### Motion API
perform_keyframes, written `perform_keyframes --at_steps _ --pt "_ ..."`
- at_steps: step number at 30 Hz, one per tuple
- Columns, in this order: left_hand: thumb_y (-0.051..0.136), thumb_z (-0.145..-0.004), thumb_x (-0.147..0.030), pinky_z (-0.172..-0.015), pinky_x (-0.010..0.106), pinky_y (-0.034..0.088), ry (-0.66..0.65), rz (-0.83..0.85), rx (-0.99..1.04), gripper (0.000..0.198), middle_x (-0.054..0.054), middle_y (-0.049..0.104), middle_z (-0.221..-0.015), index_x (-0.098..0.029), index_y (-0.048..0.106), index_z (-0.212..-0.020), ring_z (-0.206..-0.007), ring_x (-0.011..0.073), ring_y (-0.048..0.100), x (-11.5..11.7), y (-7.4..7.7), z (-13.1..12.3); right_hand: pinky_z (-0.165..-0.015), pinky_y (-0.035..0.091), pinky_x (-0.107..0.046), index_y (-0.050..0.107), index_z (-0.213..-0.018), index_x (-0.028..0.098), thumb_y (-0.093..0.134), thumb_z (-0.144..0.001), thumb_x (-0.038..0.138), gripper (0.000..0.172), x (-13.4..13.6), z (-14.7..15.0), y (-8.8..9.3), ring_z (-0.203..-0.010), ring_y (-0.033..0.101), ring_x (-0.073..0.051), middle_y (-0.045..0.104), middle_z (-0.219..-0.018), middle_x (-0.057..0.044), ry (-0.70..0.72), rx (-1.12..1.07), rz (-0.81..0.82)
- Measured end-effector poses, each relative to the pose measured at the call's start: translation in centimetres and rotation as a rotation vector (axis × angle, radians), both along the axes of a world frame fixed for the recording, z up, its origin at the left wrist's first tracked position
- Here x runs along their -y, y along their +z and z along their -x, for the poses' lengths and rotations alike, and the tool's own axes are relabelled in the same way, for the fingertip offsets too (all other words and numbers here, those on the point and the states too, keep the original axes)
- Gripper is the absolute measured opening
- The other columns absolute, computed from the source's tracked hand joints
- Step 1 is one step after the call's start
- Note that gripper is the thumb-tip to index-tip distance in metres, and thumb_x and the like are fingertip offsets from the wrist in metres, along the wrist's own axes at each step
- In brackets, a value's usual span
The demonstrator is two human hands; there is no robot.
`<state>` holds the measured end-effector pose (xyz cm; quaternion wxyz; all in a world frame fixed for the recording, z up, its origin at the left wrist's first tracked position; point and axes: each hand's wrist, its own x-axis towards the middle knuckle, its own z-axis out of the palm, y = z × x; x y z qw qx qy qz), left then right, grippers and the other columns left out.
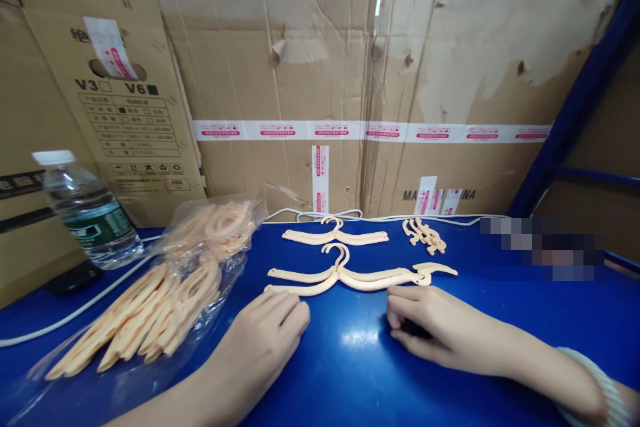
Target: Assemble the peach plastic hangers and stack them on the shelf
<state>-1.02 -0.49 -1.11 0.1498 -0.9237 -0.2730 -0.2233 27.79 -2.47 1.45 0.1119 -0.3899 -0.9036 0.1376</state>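
Observation:
Small cream plastic hangers lie stacked on the blue table in front of me. My left hand rests on the table with its fingers curled together, the fingertips touching the left arm of the hangers. My right hand lies on the table just below the hangers' right end, fingers curled under; nothing shows inside it. Another single hanger lies farther back. A little pile of small cream hook pieces sits to its right.
A clear plastic bag full of cream hangers lies at the left. A water bottle stands at the far left beside a dark phone. A white cable crosses the table. Worn cardboard boxes form the back wall.

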Motion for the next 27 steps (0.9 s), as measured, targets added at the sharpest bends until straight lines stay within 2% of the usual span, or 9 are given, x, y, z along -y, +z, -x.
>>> perform_keyframes --at_steps 5,9,15,19,23,27 --pt "0.033 -0.097 -0.015 -0.055 0.029 0.043 -0.018 0.016 0.02 0.031 0.002 0.057 -0.067 -0.017 0.053 -0.074 -0.059 0.0173 0.052 -0.21 -0.22 0.11 -0.063 0.038 -0.023 0.049 -0.082 0.02 0.05 -0.085 0.009 0.011 0.06 0.07 -0.27 -0.07 0.051 -0.013 0.058 -0.082 -0.001 0.007 -0.007 -0.007" --pt "0.037 -0.097 -0.014 -0.059 0.03 0.044 -0.035 0.056 0.057 0.025 0.002 0.06 -0.072 -0.018 0.056 -0.081 -0.064 0.0181 0.056 -0.18 -0.34 0.16 -0.064 0.039 -0.022 0.05 -0.083 0.02 0.051 -0.088 0.013 0.009 -0.02 0.14 -0.39 -0.072 0.052 -0.013 0.058 -0.083 -0.001 0.002 -0.041 0.013" --pt "0.041 -0.095 -0.011 -0.062 0.03 0.047 -0.065 0.089 0.094 0.02 0.003 0.063 -0.077 -0.018 0.059 -0.09 -0.068 0.0186 0.059 -0.21 -0.45 0.18 -0.062 0.038 -0.023 0.05 -0.077 0.02 0.058 -0.091 0.031 0.02 -0.36 -0.09 -0.89 -0.071 0.052 -0.015 0.058 -0.078 -0.002 -0.019 -0.141 -0.008" --pt "0.039 -0.092 -0.005 -0.071 0.032 0.05 -0.112 0.093 0.107 0.024 0.005 0.067 -0.09 -0.017 0.059 -0.099 -0.08 0.0193 0.062 -0.27 -0.42 0.17 -0.066 0.041 -0.024 0.054 -0.082 0.019 0.048 -0.096 0.026 0.017 -0.36 -0.01 -1.02 -0.073 0.056 -0.015 0.062 -0.081 -0.003 0.04 -0.147 0.027" --pt "0.042 -0.091 -0.005 -0.074 0.031 0.051 -0.121 0.085 0.116 0.023 0.006 0.068 -0.094 -0.017 0.06 -0.097 -0.084 0.019 0.064 -0.31 -0.26 0.06 -0.068 0.043 -0.025 0.057 -0.086 0.019 0.038 -0.098 0.019 0.022 -0.24 0.16 -0.76 -0.074 0.058 -0.015 0.063 -0.083 -0.005 0.078 -0.131 0.023" --pt "0.043 -0.091 -0.006 -0.075 0.031 0.052 -0.117 0.045 0.126 0.022 0.006 0.068 -0.095 -0.017 0.062 -0.094 -0.085 0.0192 0.065 -0.36 -0.16 -0.04 -0.069 0.043 -0.026 0.059 -0.087 0.019 0.037 -0.1 0.025 0.027 -0.2 0.26 -0.6 -0.075 0.057 -0.016 0.063 -0.084 -0.006 0.058 -0.127 -0.048"
